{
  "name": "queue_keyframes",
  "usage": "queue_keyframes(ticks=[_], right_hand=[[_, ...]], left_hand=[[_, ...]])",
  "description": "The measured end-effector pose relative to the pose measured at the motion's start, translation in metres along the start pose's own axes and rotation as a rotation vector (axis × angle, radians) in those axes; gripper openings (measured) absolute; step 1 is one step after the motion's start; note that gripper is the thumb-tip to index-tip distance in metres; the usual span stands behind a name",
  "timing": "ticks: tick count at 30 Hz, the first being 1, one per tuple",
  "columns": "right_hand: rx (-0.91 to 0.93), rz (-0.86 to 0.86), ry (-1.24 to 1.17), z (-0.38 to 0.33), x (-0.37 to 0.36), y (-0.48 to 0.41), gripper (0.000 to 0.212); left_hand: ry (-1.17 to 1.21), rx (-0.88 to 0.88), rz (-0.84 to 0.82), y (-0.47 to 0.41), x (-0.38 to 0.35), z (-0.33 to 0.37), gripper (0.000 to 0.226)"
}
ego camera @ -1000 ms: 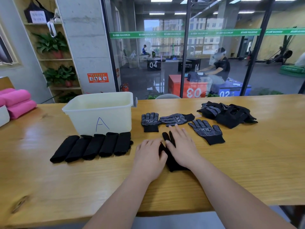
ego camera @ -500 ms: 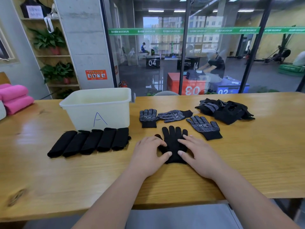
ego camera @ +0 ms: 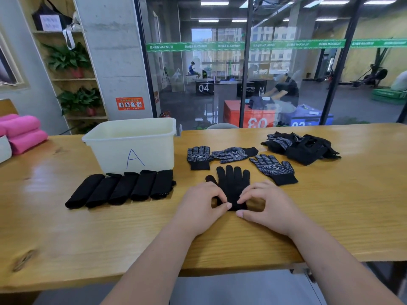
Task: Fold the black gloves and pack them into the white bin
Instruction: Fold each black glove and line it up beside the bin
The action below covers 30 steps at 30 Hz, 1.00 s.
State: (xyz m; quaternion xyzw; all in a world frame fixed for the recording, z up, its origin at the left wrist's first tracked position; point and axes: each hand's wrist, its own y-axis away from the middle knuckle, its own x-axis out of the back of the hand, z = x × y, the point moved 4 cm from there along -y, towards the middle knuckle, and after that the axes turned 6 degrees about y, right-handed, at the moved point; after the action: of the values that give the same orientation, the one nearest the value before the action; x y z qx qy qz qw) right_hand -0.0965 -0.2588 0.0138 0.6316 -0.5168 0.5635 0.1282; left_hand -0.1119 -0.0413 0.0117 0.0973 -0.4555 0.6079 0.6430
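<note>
Right of the white plastic bin [ego camera: 110,155], whose front wall bears a blue handwritten "A", a plain black knit glove [ego camera: 232,183] lies flat on the wooden table [ego camera: 66,227], its fingers pointing away from the person. The left hand [ego camera: 198,205] and the right hand [ego camera: 266,205] meet at the glove's cuff end. Each has curled fingers and pinches a cuff corner between thumb and forefinger, so the rest of the glove stretches away beyond the grip.

Against the bin's front wall sits a row of five folded black gloves [ego camera: 120,190]. Further right of the bin lie three black gloves with white dots [ego camera: 233,153], printed with a logo too small to read. Beyond them, farthest from the bin, is a loose heap of black gloves [ego camera: 304,146].

Behind the bin, a green strip on the glass [ego camera: 242,46] repeats "MAXIMUM". Past the glass stand a black box marked "04" [ego camera: 203,88] and a red box marked "03" [ego camera: 256,122].
</note>
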Motion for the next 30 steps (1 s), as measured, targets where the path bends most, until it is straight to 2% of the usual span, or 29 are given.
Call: queue_keyframes(ticks=[4,9,14,21,23,27,30], right_hand=[[-0.050,0.030,0.050,0.0054,0.0002,-0.0020,0.026],[-0.011,0.030,0.163,0.0019,-0.0023,-0.0037,0.024],[-0.028,0.040,0.168,0.0031,-0.0016,-0.0034,0.024],[-0.014,0.076,0.166,0.0022,-0.0015,-0.0030,0.027],[-0.017,0.077,0.176,0.0027,-0.0018,-0.0031,0.026],[-0.064,0.072,0.156,0.0021,0.0012,-0.0030,0.021],[-0.094,0.090,0.113,-0.0030,0.0056,0.0001,0.016]], left_hand=[[-0.005,0.039,0.007,-0.0011,0.0012,-0.0022,0.010],[0.017,0.048,0.030,0.0000,0.0015,-0.0021,0.013],[-0.013,0.035,-0.026,0.0015,0.0019,0.0009,0.038],[0.000,0.017,0.008,-0.0002,0.0011,-0.0012,0.008],[0.019,0.021,0.030,-0.0007,0.0015,-0.0013,0.009],[-0.045,0.032,-0.005,0.0003,0.0007,-0.0011,0.031],[-0.084,0.039,0.010,-0.0006,0.0015,0.0009,0.017]])
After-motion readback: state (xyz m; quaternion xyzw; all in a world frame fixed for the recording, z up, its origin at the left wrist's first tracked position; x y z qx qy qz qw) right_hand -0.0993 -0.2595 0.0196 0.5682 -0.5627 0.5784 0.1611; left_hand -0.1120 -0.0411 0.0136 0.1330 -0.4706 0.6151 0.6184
